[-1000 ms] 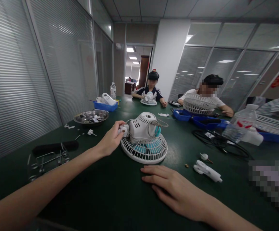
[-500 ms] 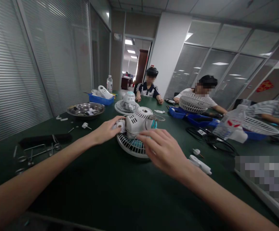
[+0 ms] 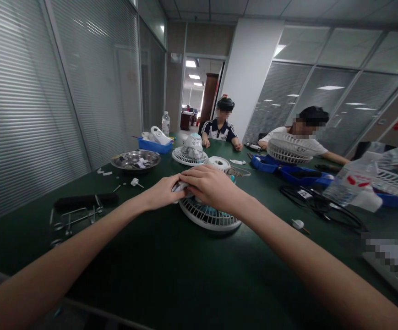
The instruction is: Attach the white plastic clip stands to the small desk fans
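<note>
A white fan head lies on its round guard, with blue blades showing through the ribs. At its left side, my left hand grips a small white plastic part, thumb and fingers closed around it. Over the top of that part and the motor housing, my right hand is bent, its fingers meeting the left fingertips. Most of the housing is hidden under the right hand. A pale cord loops out at the fan's right.
A steel bowl of small parts and metal brackets are on the left. Behind stands another fan. Blue trays, black cables and a plastic bottle lie right. Co-workers sit across the green table.
My right hand has moved left across the housing to meet my left hand at the small white part. The view has shifted left. A white piece on the right is now out of sight.
</note>
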The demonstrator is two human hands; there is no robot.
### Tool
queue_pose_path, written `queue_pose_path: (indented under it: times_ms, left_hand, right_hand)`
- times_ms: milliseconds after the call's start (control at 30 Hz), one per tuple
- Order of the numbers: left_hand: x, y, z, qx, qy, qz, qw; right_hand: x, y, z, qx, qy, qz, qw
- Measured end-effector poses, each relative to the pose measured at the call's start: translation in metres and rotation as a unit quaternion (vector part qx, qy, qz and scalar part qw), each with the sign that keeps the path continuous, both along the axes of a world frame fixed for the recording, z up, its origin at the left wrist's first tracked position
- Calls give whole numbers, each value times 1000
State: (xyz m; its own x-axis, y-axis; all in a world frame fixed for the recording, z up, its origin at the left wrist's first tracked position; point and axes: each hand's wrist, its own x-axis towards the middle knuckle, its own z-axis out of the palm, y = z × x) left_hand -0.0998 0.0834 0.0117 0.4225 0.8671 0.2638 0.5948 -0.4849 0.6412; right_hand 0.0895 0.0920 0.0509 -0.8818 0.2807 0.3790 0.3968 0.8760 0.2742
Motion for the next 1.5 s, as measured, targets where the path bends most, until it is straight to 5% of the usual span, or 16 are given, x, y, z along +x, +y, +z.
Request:
queue_pose_path:
  times_ms: [200,333,600,733,867,967,1100,1167,1333,1500]
  left_hand:
    - [-6,-1,10,-77,-26,-82,993]
    - [-7,4,1,-73,-69,-46,994]
    - [8,-3,-5,-199,1,-102,975]
    - [35,-7,-7,-167,27,-100,981]
    - [55,0,-18,-132,30,-84,987]
    - [57,5,-22,-124,25,-99,987]
    - [49,18,-9,-105,-10,-151,983]
    - [43,36,2,-106,-37,-114,987]
    - [33,105,21,-98,13,119,988]
    - [46,149,11,-16,91,297,951]
  right_hand:
    - [11,-9,5,-40,21,12,999]
    - [25,-20,3,-49,29,17,998]
    - [61,-78,-10,17,-47,44,998]
    - [69,-86,-25,1,-53,12,999]
    - [76,-77,-35,67,-76,-42,994]
    - [83,-74,-38,94,-82,-61,990]
    - [91,-74,-43,138,-47,-106,984]
    - [96,-74,-43,136,-53,-116,982]
    - [105,-73,-37,128,-93,-109,981]
    - [101,-69,-33,105,-92,-97,985]
